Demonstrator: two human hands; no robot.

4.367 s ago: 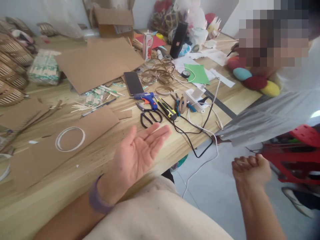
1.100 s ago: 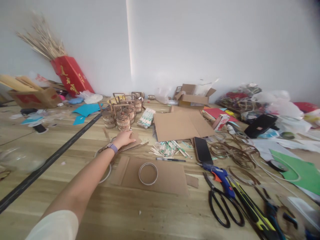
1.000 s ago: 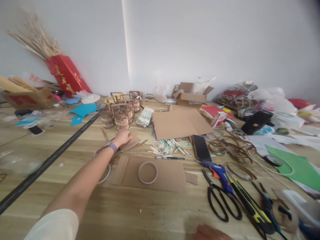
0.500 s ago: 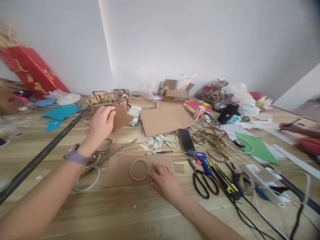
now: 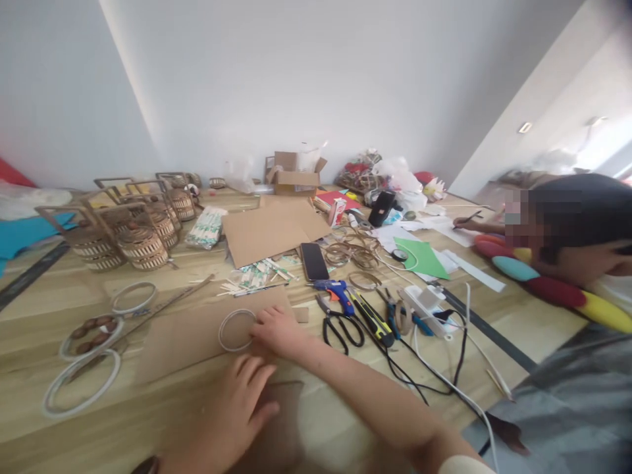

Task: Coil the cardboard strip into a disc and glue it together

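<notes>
A pale thin ring (image 5: 220,331) lies on a flat brown cardboard sheet (image 5: 182,336). My right hand (image 5: 280,332) rests at the ring's right edge, its fingers bent and close together on it; the thumb is mostly hidden. Nearer to me, my left hand (image 5: 237,408) is low over the table, fingers and thumb apart, somewhat blurred. Beside and below this hand is a small brown cardboard piece (image 5: 289,421), and I see no firm grip on it. Black-handled scissors (image 5: 344,332) and a blue glue gun (image 5: 336,293) lie to the right of my right hand.
Small bamboo baskets (image 5: 143,247) stand at the left, with more pale rings (image 5: 81,415) in front. A phone (image 5: 314,262), a yellow cutter (image 5: 374,319) and a power strip (image 5: 428,309) with trailing cables lie across the right. Another person's hand (image 5: 464,224) holds a pen.
My view has turned right. My left hand has come down and towards me from above the table with the cardboard piece, and its fingers have spread. My right hand's fingers have bent at the ring.
</notes>
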